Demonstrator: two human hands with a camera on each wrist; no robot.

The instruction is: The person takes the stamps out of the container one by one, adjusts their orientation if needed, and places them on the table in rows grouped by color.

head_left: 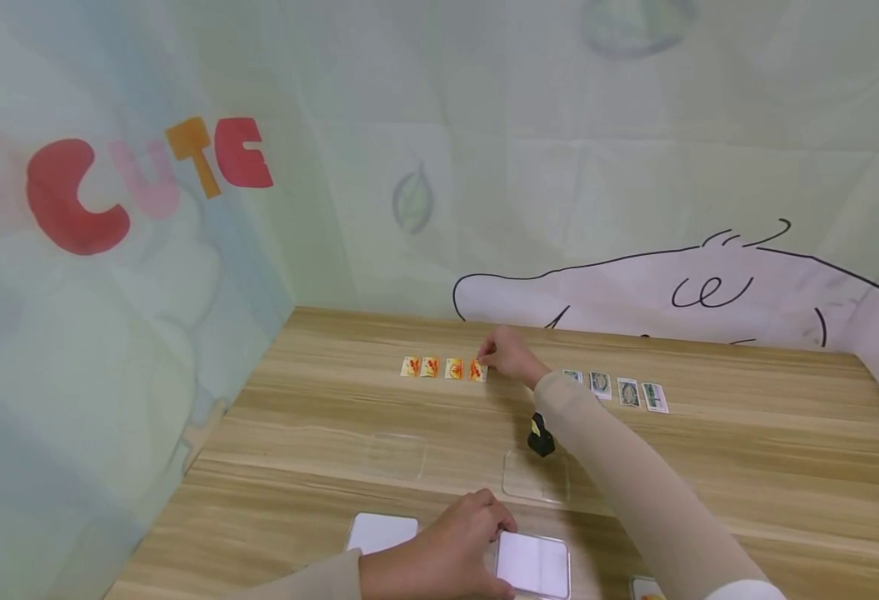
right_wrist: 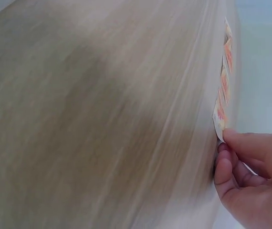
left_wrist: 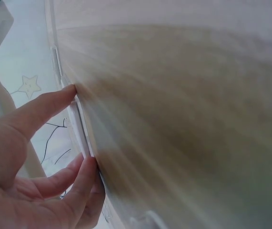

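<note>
My right hand (head_left: 512, 357) reaches to the far part of the table and pinches the edge of a small orange-and-yellow card (right_wrist: 219, 118), the rightmost in a row. In the right wrist view the thumb lies on the card's corner and the fingertips sit at its edge, close over the wood. Nearer me, my left hand (head_left: 446, 550) holds a clear-rimmed case (head_left: 532, 565) with a white sheet or card inside. The left wrist view shows this case edge-on, with the thumb (left_wrist: 64, 95) at one end and the fingers at the other.
Several grey-green picture cards (head_left: 629, 392) lie right of the right forearm. Two clear lids (head_left: 535, 475) rest mid-table, with a black-and-yellow object (head_left: 540, 436) by one. Another white-filled case (head_left: 382, 531) is left of the left hand, and a case corner (head_left: 645, 588) shows at the front edge.
</note>
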